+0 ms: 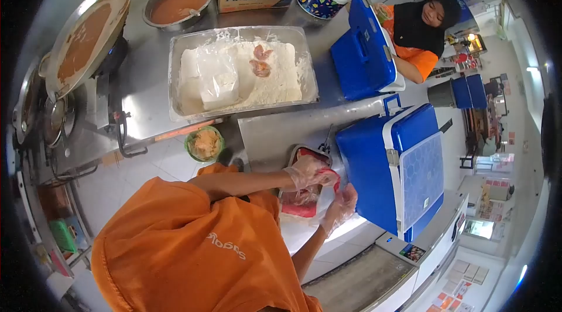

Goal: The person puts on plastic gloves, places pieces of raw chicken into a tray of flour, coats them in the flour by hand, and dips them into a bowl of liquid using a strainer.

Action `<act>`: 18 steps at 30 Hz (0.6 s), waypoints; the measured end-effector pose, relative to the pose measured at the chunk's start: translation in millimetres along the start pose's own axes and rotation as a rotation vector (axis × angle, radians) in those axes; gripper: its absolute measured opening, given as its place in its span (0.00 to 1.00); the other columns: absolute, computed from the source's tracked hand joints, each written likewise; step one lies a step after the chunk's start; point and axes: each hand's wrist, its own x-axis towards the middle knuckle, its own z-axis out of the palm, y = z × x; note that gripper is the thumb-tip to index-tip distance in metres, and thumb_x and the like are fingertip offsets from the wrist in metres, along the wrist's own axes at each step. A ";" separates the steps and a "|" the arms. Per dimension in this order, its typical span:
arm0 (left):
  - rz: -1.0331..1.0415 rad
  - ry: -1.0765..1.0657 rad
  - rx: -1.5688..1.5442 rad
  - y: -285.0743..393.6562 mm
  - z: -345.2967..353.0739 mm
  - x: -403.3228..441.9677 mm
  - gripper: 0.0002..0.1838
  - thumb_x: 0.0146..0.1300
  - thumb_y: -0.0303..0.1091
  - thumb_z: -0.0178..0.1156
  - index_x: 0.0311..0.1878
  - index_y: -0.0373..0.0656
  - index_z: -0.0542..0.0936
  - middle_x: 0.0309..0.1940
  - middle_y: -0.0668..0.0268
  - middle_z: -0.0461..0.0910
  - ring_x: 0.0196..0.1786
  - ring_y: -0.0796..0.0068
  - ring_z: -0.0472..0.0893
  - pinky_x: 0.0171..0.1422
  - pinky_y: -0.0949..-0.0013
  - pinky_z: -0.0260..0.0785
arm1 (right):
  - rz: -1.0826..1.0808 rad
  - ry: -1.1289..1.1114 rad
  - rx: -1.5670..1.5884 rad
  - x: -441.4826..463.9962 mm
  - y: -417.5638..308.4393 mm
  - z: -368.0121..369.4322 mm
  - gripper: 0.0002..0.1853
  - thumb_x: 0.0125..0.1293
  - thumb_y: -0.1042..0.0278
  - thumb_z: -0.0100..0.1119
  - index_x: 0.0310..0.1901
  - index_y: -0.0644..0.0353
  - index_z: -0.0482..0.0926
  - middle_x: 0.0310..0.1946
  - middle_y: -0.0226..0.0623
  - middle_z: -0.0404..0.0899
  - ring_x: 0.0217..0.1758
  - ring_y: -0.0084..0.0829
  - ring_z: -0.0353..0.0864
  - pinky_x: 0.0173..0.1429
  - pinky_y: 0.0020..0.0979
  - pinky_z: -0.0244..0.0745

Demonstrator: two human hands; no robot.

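Note:
My left hand, in a clear plastic glove, has its fingers closed on a thin red strip, perhaps raw meat. Just below it in the view, my right hand, also gloved, is pinched at the strip's other end. Both hands are above a metal tray that holds red pieces and clear plastic. The blue cooler box stands close beside my right hand. Glove glare blurs the fingertips.
On the steel counter are a flour tray with coated pieces and a plastic bag, a bowl of orange liquid, a large pan and an open blue cooler. A green basket sits lower. Another person stands beyond.

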 end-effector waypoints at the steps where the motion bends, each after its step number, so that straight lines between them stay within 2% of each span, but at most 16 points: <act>1: -0.048 -0.058 0.005 9.6 -5.5 7.9 0.15 0.58 0.41 0.63 0.41 0.40 0.84 0.35 0.49 0.83 0.40 0.48 0.82 0.43 0.56 0.74 | 0.039 0.004 0.015 -5.9 7.6 -2.9 0.20 0.63 0.70 0.67 0.55 0.67 0.78 0.50 0.43 0.80 0.52 0.35 0.79 0.56 0.34 0.75; 2: -0.099 -0.116 0.010 19.2 -10.0 14.9 0.14 0.59 0.40 0.62 0.41 0.39 0.83 0.35 0.49 0.82 0.40 0.47 0.82 0.45 0.56 0.74 | 0.043 -0.026 0.030 -9.2 20.0 -7.6 0.27 0.63 0.64 0.68 0.61 0.65 0.73 0.55 0.45 0.77 0.54 0.38 0.78 0.57 0.34 0.75; 5: -0.133 -0.217 0.004 40.0 -17.3 30.6 0.14 0.59 0.40 0.62 0.35 0.37 0.83 0.28 0.46 0.80 0.35 0.44 0.81 0.39 0.55 0.72 | -0.002 -0.005 0.139 -19.8 0.3 -6.1 0.26 0.66 0.66 0.66 0.62 0.67 0.73 0.57 0.46 0.77 0.59 0.36 0.76 0.66 0.34 0.68; 6: -0.156 -0.164 0.041 51.1 -22.3 33.8 0.15 0.61 0.42 0.63 0.35 0.37 0.84 0.26 0.50 0.82 0.32 0.49 0.82 0.39 0.58 0.73 | -0.092 -0.054 0.166 -19.9 0.6 -3.6 0.27 0.66 0.64 0.65 0.63 0.68 0.72 0.58 0.46 0.77 0.59 0.36 0.76 0.65 0.34 0.68; 8: -0.334 -0.196 -0.083 37.3 -16.6 38.8 0.17 0.62 0.45 0.63 0.37 0.37 0.85 0.28 0.54 0.84 0.32 0.57 0.83 0.40 0.60 0.73 | -0.274 -0.148 0.218 -17.3 3.4 0.5 0.28 0.67 0.62 0.65 0.64 0.69 0.71 0.58 0.45 0.77 0.59 0.35 0.76 0.64 0.33 0.69; 9: -0.423 -0.211 -0.143 24.7 -10.0 39.3 0.18 0.63 0.46 0.63 0.38 0.37 0.85 0.29 0.56 0.85 0.33 0.61 0.84 0.40 0.62 0.74 | -0.218 -0.224 0.049 -14.0 12.6 2.4 0.30 0.67 0.60 0.64 0.65 0.67 0.69 0.57 0.47 0.77 0.58 0.38 0.76 0.62 0.35 0.71; 10: -0.509 -0.137 -0.520 15.7 -0.9 35.2 0.20 0.65 0.50 0.62 0.42 0.40 0.86 0.32 0.60 0.86 0.36 0.71 0.83 0.43 0.65 0.74 | -0.157 -0.299 -0.118 -9.6 29.8 5.9 0.31 0.66 0.57 0.63 0.66 0.66 0.68 0.56 0.48 0.77 0.58 0.41 0.77 0.61 0.37 0.73; 11: -0.491 -0.150 -0.354 3.7 4.4 30.0 0.21 0.66 0.50 0.61 0.43 0.39 0.86 0.34 0.61 0.86 0.38 0.73 0.83 0.45 0.66 0.74 | -0.087 -0.370 -0.285 -10.0 47.8 11.4 0.33 0.66 0.55 0.63 0.67 0.65 0.67 0.56 0.50 0.76 0.57 0.44 0.77 0.59 0.39 0.74; 12: -0.467 -0.176 -0.189 0.4 0.0 27.0 0.21 0.67 0.49 0.60 0.44 0.38 0.85 0.36 0.62 0.87 0.39 0.74 0.82 0.47 0.66 0.74 | 0.034 -0.332 -0.088 -9.4 61.2 24.9 0.33 0.65 0.57 0.62 0.67 0.65 0.66 0.54 0.51 0.77 0.56 0.46 0.78 0.58 0.41 0.74; 13: -0.436 -0.217 -0.032 -1.4 -1.6 23.2 0.21 0.69 0.49 0.59 0.45 0.37 0.85 0.38 0.63 0.87 0.40 0.75 0.82 0.49 0.67 0.74 | -0.004 -0.279 -0.141 -8.2 80.1 35.0 0.31 0.65 0.58 0.61 0.66 0.65 0.68 0.52 0.51 0.78 0.52 0.47 0.79 0.57 0.42 0.75; 16: -0.381 -0.354 -0.123 -10.7 -4.1 23.7 0.21 0.66 0.50 0.61 0.46 0.39 0.85 0.41 0.59 0.86 0.45 0.71 0.83 0.50 0.66 0.74 | -0.135 -0.191 -0.462 -9.2 97.7 42.1 0.22 0.67 0.60 0.57 0.58 0.66 0.76 0.43 0.49 0.82 0.41 0.46 0.81 0.47 0.43 0.76; 17: -0.358 -0.386 -0.153 -12.9 -1.7 22.1 0.21 0.66 0.51 0.62 0.46 0.40 0.85 0.42 0.58 0.86 0.46 0.69 0.83 0.51 0.66 0.74 | -0.097 -0.165 -0.412 -3.6 90.3 50.0 0.19 0.69 0.59 0.55 0.53 0.66 0.79 0.38 0.47 0.82 0.37 0.43 0.80 0.44 0.43 0.76; 18: -0.207 -0.314 -0.051 -16.9 3.6 16.1 0.21 0.66 0.51 0.61 0.46 0.40 0.84 0.41 0.57 0.85 0.46 0.66 0.83 0.51 0.64 0.74 | -0.060 -0.137 -0.360 1.7 82.8 57.6 0.18 0.70 0.58 0.54 0.47 0.66 0.81 0.34 0.45 0.82 0.34 0.40 0.79 0.40 0.42 0.75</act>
